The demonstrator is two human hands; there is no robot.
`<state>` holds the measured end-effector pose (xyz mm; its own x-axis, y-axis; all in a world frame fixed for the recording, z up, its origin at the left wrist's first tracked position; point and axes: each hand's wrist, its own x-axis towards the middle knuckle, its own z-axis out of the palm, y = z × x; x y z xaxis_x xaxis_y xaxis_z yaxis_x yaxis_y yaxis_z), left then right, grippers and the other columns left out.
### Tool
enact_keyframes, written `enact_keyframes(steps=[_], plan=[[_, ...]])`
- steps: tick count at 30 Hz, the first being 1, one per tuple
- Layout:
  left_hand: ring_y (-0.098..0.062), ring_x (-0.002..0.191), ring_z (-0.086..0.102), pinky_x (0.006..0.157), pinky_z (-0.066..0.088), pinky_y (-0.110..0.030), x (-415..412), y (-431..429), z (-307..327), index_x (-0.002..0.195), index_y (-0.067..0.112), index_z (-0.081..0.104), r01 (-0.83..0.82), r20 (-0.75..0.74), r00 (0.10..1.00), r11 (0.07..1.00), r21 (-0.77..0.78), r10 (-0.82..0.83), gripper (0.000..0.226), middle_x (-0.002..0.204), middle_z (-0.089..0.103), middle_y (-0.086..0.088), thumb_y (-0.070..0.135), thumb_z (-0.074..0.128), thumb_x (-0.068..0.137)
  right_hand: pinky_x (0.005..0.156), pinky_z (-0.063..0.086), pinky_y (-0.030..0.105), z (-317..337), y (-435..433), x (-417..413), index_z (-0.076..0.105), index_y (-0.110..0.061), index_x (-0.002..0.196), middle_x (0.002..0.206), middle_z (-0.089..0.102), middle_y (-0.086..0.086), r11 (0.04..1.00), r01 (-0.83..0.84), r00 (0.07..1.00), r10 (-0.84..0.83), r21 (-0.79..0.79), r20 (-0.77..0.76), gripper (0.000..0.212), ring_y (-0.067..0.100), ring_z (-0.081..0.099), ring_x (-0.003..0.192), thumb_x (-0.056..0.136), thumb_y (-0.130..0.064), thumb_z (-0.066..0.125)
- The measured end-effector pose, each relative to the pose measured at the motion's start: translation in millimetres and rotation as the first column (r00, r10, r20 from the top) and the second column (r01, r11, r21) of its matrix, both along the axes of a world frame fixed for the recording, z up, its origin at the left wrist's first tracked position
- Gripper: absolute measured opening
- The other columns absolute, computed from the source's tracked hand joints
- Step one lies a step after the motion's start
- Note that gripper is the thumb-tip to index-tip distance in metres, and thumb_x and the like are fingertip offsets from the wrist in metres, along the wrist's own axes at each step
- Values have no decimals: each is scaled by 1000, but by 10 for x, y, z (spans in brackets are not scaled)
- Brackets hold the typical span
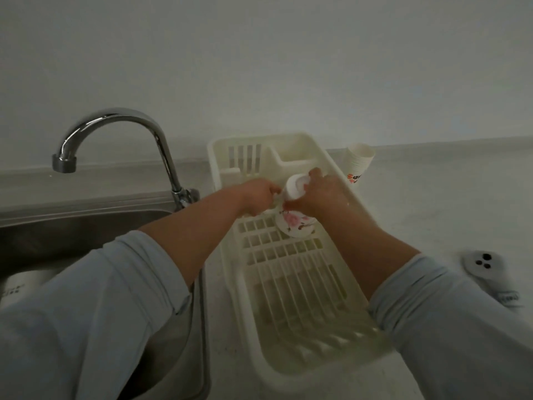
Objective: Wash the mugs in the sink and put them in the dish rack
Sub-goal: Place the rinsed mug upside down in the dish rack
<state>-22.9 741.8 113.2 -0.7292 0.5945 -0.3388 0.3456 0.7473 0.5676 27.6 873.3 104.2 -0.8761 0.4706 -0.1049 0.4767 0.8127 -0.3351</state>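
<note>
A pale wall (259, 53) fills the view from 9 through 12 to 3 o'clock. Below it a light counter (447, 203) runs across, with a steel sink (72, 226) set in at 8 o'clock. A cream plastic rack (302, 290) sits on the counter just beside the sink's 3 o'clock edge, stretching from centre toward 6 o'clock. A chrome tap (115, 119) rises behind the sink at 10 o'clock, its spout arching left over the basin.

2 forearms in pushed-up pale blue sleeves (86, 313) reach in from 7 and 5 o'clock and meet over the far half of the rack. The right hand (323, 194) is wrapped round the middle of a white mug (292, 225) with a pink flower print. The mug is tipped over, its plain end up and its printed end down on or just over the rack's grid; I cannot tell whether it touches. The left hand (258, 197) is at the mug's 9 o'clock side, fingers curled and pinching there; whether that is the handle is unclear.

A tilted stack of paper cups (359, 163) leans at the rack's 2 o'clock. A white gadget (484, 262) with 3 dark dots lies on the counter at 4 o'clock. In the sink at 8 o'clock, a white cylinder (26, 287) with dark print shows, partly hidden by the left sleeve.
</note>
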Motion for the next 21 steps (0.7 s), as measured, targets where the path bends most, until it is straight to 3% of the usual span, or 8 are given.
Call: enact_keyframes(steps=[3,6,10,13,17,21], plan=[[-30,114,54,86,48,-36,-81,64,-56,140,14,42,-12,-14,1000,1000,22,13,51,137,49,-12,-2,40,92,91,40,37,-85,-36,-42,34,-12,133,131,37,13,991,-69,995,77,111,-66,82,33,40,122,70,-46,76],[-27,126,45,98,39,-34,-130,61,-87,142,16,39,-8,-27,1000,999,48,10,57,143,44,-10,-4,42,88,90,39,35,-58,-11,-46,35,-13,134,133,35,11,964,-178,984,179,196,12,79,33,35,122,72,-37,77],[-23,129,43,97,42,-31,-112,-98,-58,143,17,35,-62,3,998,977,203,62,58,145,41,-6,2,51,90,96,39,40,16,-30,-7,37,-15,135,134,38,11,942,-226,974,222,249,46,74,33,37,122,75,-34,74],[-14,107,55,82,44,-24,-65,-387,33,132,15,50,-119,-13,991,935,333,131,42,129,55,-2,11,56,91,94,40,38,150,-222,-20,46,-15,127,129,44,9,940,-201,971,229,274,-73,51,29,41,119,83,-32,65],[-3,73,58,64,41,-12,70,-1043,175,98,19,66,-93,-192,964,914,395,181,12,93,65,4,18,58,90,72,38,29,391,-848,-50,60,-12,94,102,58,6,952,-202,906,271,231,-324,15,23,54,95,87,-24,55],[-5,70,55,66,36,-11,212,-1974,219,97,13,70,-72,-309,935,946,316,175,14,83,61,6,16,60,88,71,43,30,513,-1749,-82,55,-18,81,87,63,2,928,-322,853,369,185,-369,7,19,56,83,84,-24,56]])
